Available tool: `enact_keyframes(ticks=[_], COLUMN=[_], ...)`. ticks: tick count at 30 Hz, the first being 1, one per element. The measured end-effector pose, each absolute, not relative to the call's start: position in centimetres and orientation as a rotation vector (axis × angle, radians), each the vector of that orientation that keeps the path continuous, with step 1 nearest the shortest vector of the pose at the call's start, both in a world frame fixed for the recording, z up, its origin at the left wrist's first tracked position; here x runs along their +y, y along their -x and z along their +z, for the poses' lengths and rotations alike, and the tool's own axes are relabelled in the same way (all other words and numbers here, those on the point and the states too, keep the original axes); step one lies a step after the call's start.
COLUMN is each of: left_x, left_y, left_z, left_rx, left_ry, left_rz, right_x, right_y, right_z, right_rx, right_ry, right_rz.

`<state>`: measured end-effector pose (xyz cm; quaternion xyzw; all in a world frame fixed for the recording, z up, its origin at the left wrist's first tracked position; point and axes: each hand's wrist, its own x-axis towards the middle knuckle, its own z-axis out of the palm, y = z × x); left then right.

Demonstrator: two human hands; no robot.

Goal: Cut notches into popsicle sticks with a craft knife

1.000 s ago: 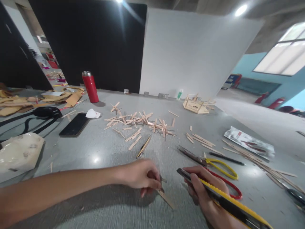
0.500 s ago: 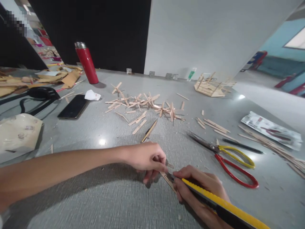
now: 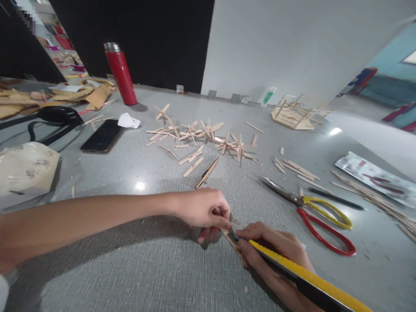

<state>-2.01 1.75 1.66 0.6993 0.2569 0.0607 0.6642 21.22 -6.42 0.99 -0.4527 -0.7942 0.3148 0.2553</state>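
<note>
My left hand (image 3: 208,212) is closed in a pinch on a thin wooden stick (image 3: 232,242) that lies against the grey table. In my right hand (image 3: 276,247) is a yellow and black utility knife (image 3: 299,271), its handle slanting toward the lower right. The knife's tip meets the stick close to my left fingertips, and my right fingers partly cover the stick. Just beyond my left hand lies a gold-and-black pen (image 3: 207,173). Scissors (image 3: 294,200) with one yellow and one red handle rest to the right, beside a dark pen (image 3: 336,198).
A pile of wooden sticks (image 3: 208,134) spreads across the middle. Behind stand a red flask (image 3: 121,76) and a small wooden frame (image 3: 294,117). A phone (image 3: 103,136) and a paper tray (image 3: 27,171) lie left. Long sticks (image 3: 373,195) and a white packet (image 3: 373,177) lie right.
The view has shifted slightly, so the table things sit a little higher and farther right. Both hands keep their hold, with the blade still at the stick.
</note>
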Motion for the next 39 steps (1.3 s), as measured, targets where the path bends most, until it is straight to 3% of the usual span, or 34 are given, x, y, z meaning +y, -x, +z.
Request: enact_keyframes(ticks=[39], left_x=[2.1], left_y=[1.9], left_z=[1.3], left_rx=[0.573], left_ry=[-1.494], left_rz=[0.117], right_x=[-6.1], right_y=[-21.1], right_z=[1.9], right_rx=[-2.477], right_ry=[0.974], right_rz=[0.716])
